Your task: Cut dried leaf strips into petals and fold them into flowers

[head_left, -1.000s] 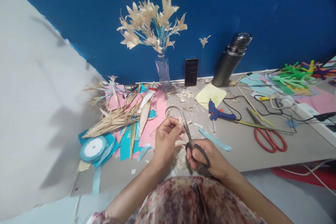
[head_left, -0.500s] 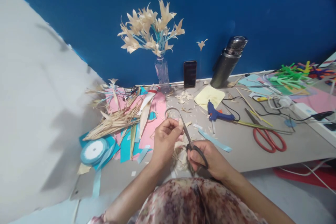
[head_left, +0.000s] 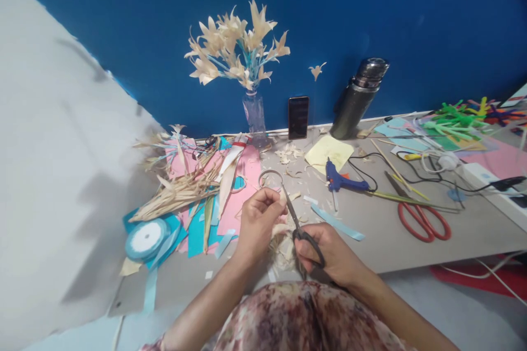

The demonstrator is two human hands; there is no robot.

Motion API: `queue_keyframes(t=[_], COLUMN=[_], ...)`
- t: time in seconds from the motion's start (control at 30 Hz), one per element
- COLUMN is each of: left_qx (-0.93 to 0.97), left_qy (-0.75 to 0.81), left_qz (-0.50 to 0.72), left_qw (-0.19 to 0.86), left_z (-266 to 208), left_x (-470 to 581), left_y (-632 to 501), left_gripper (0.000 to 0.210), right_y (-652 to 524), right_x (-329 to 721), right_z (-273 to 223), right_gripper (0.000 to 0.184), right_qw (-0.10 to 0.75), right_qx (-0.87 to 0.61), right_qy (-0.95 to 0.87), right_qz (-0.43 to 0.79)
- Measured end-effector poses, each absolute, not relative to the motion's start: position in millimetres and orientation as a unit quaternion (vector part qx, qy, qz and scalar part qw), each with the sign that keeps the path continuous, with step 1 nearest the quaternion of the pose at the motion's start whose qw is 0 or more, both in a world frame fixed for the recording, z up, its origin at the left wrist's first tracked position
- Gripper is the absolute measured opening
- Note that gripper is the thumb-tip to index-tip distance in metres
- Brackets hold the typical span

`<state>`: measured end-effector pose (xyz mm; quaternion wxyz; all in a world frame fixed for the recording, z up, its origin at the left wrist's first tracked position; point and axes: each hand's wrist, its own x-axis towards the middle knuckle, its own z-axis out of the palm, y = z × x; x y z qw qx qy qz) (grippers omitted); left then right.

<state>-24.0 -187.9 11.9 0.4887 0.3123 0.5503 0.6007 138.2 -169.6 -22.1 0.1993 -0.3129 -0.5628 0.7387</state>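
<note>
My right hand point(head_left: 321, 247) is closed around the black handles of small scissors point(head_left: 292, 211), whose blades point up and to the left. My left hand point(head_left: 261, 216) is closed, thumb and fingertips pinched on a small pale piece of dried husk point(head_left: 283, 197), mostly hidden by the fingers. The scissor blades lie right beside that piece; whether they touch it I cannot tell. Beneath my hands is a heap of pale husk scraps point(head_left: 284, 249). Just beyond my left hand a thin ring point(head_left: 269, 171) lies on the table.
Husk flowers point(head_left: 234, 38) stand in a clear bottle point(head_left: 255, 115) by the wall, near a phone point(head_left: 298, 118) and a flask point(head_left: 358, 101). Rightward lie a blue glue gun point(head_left: 341, 178) and red-handled scissors point(head_left: 424, 222). Leftward are dried husks point(head_left: 173, 197) and a ribbon spool point(head_left: 146, 238).
The scissors' handles have come closer together and the blades look more closed. My left hand stays almost where it was, still pinching the husk piece.
</note>
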Motion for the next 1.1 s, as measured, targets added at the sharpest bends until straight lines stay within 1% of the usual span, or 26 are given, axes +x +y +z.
queue_keyframes(t=[0.23,0.47,0.9,1.1], left_qx=[0.303,0.265,0.257,0.270], left_qy=[0.541,0.535,0.513,0.505], left_qz=[0.606,0.599,0.608,0.614], left_qw=[0.498,0.534,0.549,0.544], left_z=[11,10,2,-3], left_x=[-25,-20,-17,-17], left_y=[-188,-189,-190,-191], left_gripper=[0.020,0.028,0.027,0.025], right_y=[-170,-171,-173,-175], right_x=[138,139,140,134], right_z=[-24,-28,-30,-24], right_gripper=[0.064,0.063,0.063,0.065], right_qw=[0.198,0.201,0.200,0.256], right_qx=[-0.308,-0.305,-0.296,-0.280], right_qy=[-0.562,-0.568,-0.556,-0.475], right_qz=[0.742,0.738,0.751,0.794])
